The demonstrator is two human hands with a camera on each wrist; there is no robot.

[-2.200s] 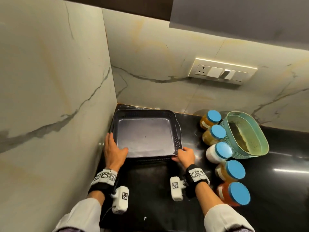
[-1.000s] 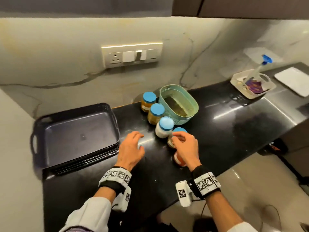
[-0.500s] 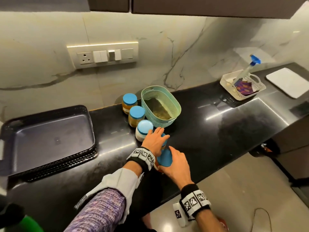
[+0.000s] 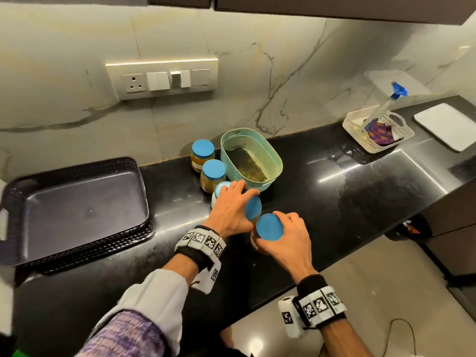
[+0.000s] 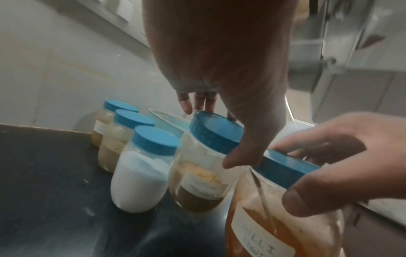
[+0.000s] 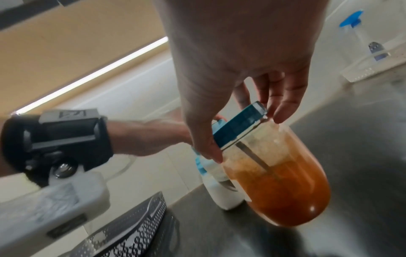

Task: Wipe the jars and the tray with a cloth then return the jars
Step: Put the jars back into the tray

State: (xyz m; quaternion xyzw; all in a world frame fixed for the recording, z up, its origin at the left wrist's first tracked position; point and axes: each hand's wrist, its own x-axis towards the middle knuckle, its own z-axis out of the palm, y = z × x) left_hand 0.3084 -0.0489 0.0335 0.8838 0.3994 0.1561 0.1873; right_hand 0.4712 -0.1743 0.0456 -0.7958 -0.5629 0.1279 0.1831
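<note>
Both hands have left the empty dark plastic tray (image 4: 77,210) at the worktop's left end: the right hand (image 4: 288,238) clamps the orange-filled blue-lidded jar (image 4: 269,226) near the front edge, the left hand (image 4: 229,210) grips its neighbouring brown-spice jar (image 5: 197,182). Returning begins.

Both hands (image 4: 260,222) on 2 blue-lidded jars (image 4: 262,220) beside dark tray (image 4: 77,251)

The white-powder jar (image 4: 219,193) is half covered by the left hand (image 4: 230,210); the tray (image 4: 15,202) is clipped at the frame edge beyond it.
</note>
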